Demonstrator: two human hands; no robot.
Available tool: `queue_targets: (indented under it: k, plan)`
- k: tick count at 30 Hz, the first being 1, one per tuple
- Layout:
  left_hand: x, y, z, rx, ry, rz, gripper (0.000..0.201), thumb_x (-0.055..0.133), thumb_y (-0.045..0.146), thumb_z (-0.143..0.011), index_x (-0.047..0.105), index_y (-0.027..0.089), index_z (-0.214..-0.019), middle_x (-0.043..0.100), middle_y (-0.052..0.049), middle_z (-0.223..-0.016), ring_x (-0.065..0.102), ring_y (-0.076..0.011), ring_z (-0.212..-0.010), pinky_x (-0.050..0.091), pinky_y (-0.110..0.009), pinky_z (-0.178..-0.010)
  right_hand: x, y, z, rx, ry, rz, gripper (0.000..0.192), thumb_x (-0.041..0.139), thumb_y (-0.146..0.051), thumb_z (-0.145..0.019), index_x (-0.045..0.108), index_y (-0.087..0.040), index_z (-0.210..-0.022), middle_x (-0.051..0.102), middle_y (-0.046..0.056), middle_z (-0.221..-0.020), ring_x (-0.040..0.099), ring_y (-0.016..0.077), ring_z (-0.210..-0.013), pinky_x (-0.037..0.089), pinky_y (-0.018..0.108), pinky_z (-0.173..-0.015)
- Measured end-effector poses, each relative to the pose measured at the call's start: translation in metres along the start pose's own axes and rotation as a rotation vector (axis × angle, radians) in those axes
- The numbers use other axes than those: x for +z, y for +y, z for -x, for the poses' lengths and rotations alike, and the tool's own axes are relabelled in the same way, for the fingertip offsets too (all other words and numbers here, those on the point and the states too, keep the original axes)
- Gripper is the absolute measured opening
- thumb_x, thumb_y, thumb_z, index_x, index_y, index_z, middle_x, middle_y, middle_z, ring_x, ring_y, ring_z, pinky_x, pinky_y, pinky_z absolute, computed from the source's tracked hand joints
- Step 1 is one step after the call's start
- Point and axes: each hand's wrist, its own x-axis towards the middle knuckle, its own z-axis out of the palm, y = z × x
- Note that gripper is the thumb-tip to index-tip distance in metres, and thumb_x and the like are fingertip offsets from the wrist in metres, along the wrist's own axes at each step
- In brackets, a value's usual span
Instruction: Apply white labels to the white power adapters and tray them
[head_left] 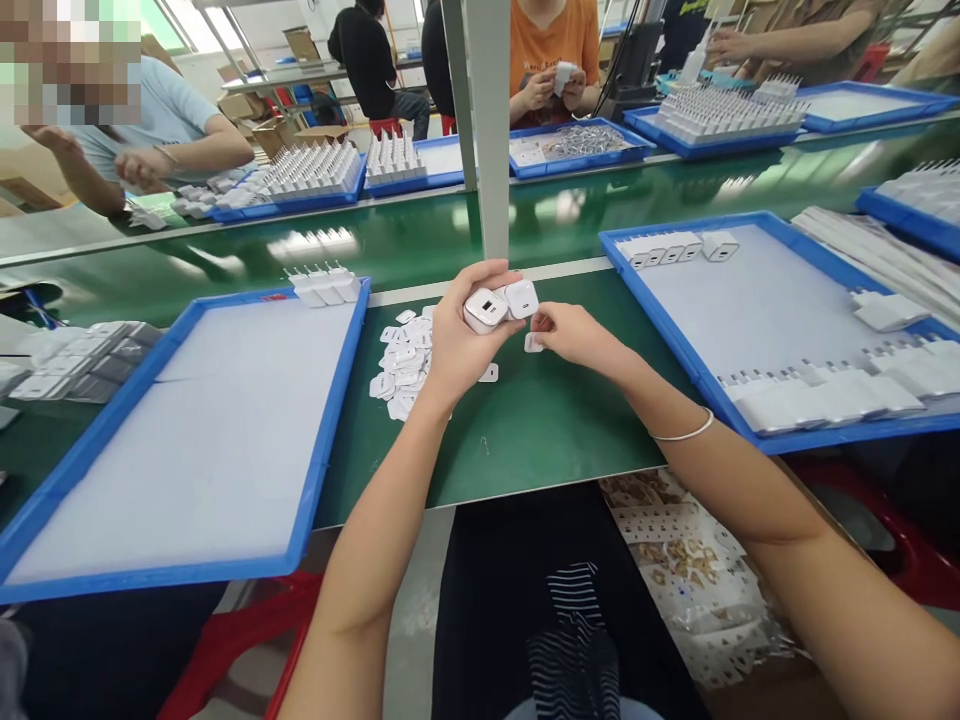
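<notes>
My left hand is closed around two white charger plugs, their port faces turned towards me. One charger shows a dark USB port with a smaller slot beside it; the other charger has a single small slot. Close to its right, my right hand pinches a small white cover plate between thumb and fingers. A loose pile of similar white cover plates lies on the green table just left of my left hand. One single plate rests below that hand.
On the left is a blue-rimmed tray with a few chargers at its far corner. Another blue-rimmed tray on the right holds several chargers. A white post rises ahead. Co-workers sit across the green bench.
</notes>
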Motion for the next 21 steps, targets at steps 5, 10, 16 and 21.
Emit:
queue_targets:
  k: [5, 10, 16, 21]
  plan:
    - [0.002, -0.002, 0.003, 0.051, -0.003, -0.032, 0.053, 0.071, 0.040, -0.090, 0.045, 0.029, -0.134, 0.073, -0.006, -0.121, 0.070, -0.0233, -0.115, 0.057, -0.043, -0.099, -0.022, -0.006, 0.007, -0.107, 0.298, -0.205, 0.007, 0.066, -0.016, -0.081, 0.064, -0.019, -0.075, 0.068, 0.003, -0.082, 0.064, 0.0160, -0.072, 0.052, 0.031, -0.071]
    - [0.003, -0.004, 0.006, 0.096, -0.034, -0.116, 0.048, 0.067, 0.035, -0.093, 0.044, 0.028, -0.134, 0.072, -0.006, -0.123, 0.069, -0.0228, -0.118, 0.054, -0.043, -0.103, -0.036, -0.018, 0.020, -0.293, 0.529, -0.678, 0.008, 0.074, -0.023, -0.078, 0.067, -0.022, -0.077, 0.065, -0.001, -0.074, 0.062, 0.0136, -0.065, 0.057, 0.029, -0.062]
    - [0.004, 0.000, 0.007, 0.113, -0.101, -0.170, 0.048, 0.066, 0.017, -0.089, 0.046, 0.025, -0.132, 0.073, -0.006, -0.123, 0.069, -0.0207, -0.116, 0.055, -0.038, -0.099, -0.030, -0.036, 0.041, -0.195, 0.126, -1.029, 0.020, 0.088, -0.031, -0.067, 0.072, -0.020, -0.072, 0.065, -0.003, -0.060, 0.061, 0.0114, -0.052, 0.058, 0.028, -0.054]
    - [0.005, 0.002, 0.008, 0.080, -0.132, -0.201, 0.045, 0.064, 0.015, -0.087, 0.050, 0.024, -0.129, 0.071, -0.006, -0.125, 0.069, -0.0210, -0.116, 0.056, -0.037, -0.096, -0.024, -0.042, 0.046, -0.200, 0.054, -1.045, 0.025, 0.092, -0.035, -0.064, 0.072, -0.020, -0.068, 0.066, -0.002, -0.059, 0.061, 0.0123, -0.051, 0.057, 0.028, -0.052]
